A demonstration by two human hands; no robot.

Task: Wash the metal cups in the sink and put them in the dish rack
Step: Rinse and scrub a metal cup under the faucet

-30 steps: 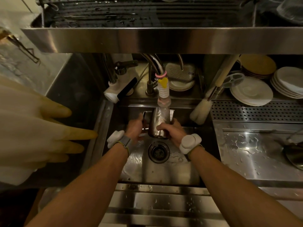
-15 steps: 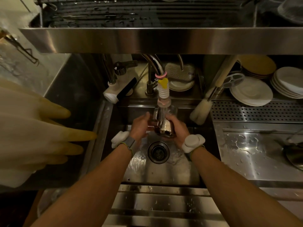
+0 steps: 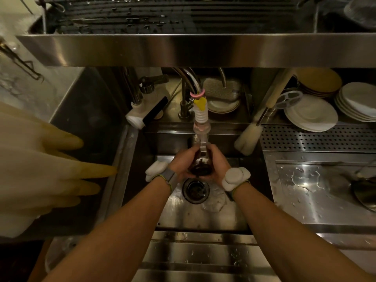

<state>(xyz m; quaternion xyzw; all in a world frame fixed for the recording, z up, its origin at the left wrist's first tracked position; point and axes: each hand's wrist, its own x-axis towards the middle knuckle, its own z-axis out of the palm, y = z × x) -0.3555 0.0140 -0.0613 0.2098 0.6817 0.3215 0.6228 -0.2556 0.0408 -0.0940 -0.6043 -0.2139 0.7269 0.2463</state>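
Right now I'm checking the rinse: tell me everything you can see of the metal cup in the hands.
The metal cup looks like shiny steel, wet, dark at the round end facing the camera; mouth or base, I cannot tell. It is held tilted under the faucet nozzle, in the water stream, above the sink drain. The left hand and right hand wrap its sides.
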